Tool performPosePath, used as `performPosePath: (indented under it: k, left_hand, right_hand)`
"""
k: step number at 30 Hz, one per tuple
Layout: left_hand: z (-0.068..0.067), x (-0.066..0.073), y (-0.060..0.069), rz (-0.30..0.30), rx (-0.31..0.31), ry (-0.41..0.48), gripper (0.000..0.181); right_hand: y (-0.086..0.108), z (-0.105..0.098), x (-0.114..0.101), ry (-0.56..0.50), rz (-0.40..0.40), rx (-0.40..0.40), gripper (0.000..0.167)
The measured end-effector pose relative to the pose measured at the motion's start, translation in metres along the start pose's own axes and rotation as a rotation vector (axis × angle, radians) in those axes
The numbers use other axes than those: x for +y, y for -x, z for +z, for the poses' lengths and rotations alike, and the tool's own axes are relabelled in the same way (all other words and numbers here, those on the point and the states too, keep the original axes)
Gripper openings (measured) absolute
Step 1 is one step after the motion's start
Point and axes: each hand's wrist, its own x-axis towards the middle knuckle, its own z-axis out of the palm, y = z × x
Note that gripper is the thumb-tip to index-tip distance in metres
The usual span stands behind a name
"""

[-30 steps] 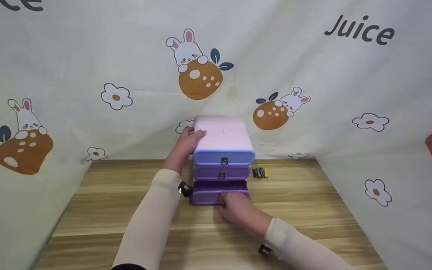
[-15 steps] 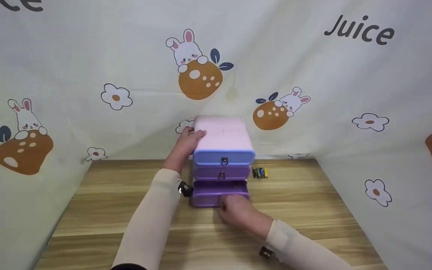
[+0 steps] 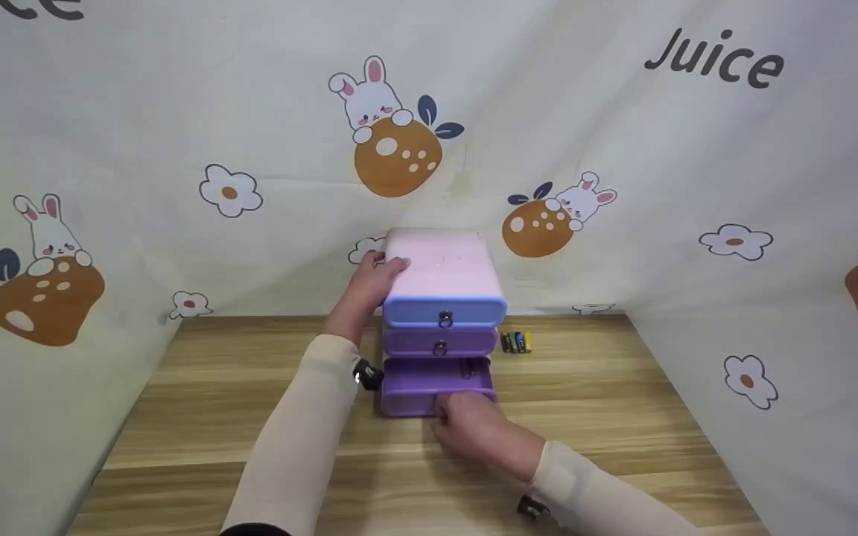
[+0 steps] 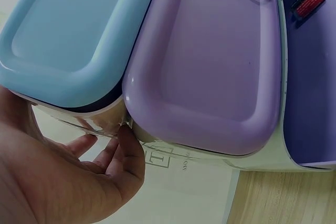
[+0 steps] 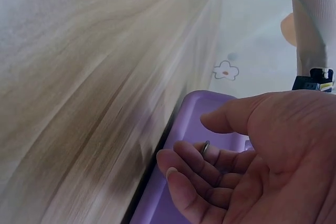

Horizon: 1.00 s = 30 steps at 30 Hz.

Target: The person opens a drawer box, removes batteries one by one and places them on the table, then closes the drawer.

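A small drawer cabinet (image 3: 444, 260) with a pink top stands against the back cloth. Its blue top drawer (image 3: 414, 313) and purple middle drawer (image 3: 410, 342) are closed, while the purple bottom drawer (image 3: 407, 404) is pulled out. My left hand (image 3: 375, 283) holds the cabinet's upper left edge, thumb on top and fingers bent against the side. At the bottom drawer's front, my right hand (image 3: 474, 428) has a curled finger hooked in the metal ring pull (image 5: 205, 147). Inside that drawer lies a red and black battery (image 4: 308, 3).
Several batteries (image 3: 516, 342) lie in a row on the wooden table (image 3: 585, 417), just right of the cabinet. Patterned cloth (image 3: 287, 112) rises at the back and both sides.
The bottom drawer has slid farther out toward me along with my right hand, showing more of its inside. My left hand has stayed on the cabinet.
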Motion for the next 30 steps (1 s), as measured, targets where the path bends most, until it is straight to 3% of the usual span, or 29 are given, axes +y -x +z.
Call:
performPosePath:
  k: [6, 14, 21, 25, 30]
  left_hand:
    - [0.0, 0.001, 0.001, -0.024, 0.0, -0.025, 0.083]
    - [-0.001, 0.005, 0.004, -0.053, -0.013, -0.04, 0.084]
    - [0.0, 0.005, 0.004, -0.049, -0.006, -0.03, 0.082]
    - [-0.001, 0.005, 0.004, -0.045, -0.008, -0.03, 0.083]
    - [-0.001, 0.002, 0.001, -0.028, -0.008, -0.019, 0.085]
  right_hand:
    - [0.004, 0.001, -0.001, -0.008, -0.01, -0.019, 0.026]
    - [0.01, -0.005, -0.003, -0.074, 0.007, -0.107, 0.025]
    - [0.017, -0.007, -0.005, -0.059, -0.026, -0.115, 0.024]
    - [0.021, -0.008, -0.007, -0.074, -0.012, -0.146, 0.03]
    - [0.025, -0.011, -0.009, -0.098, 0.008, -0.173, 0.024]
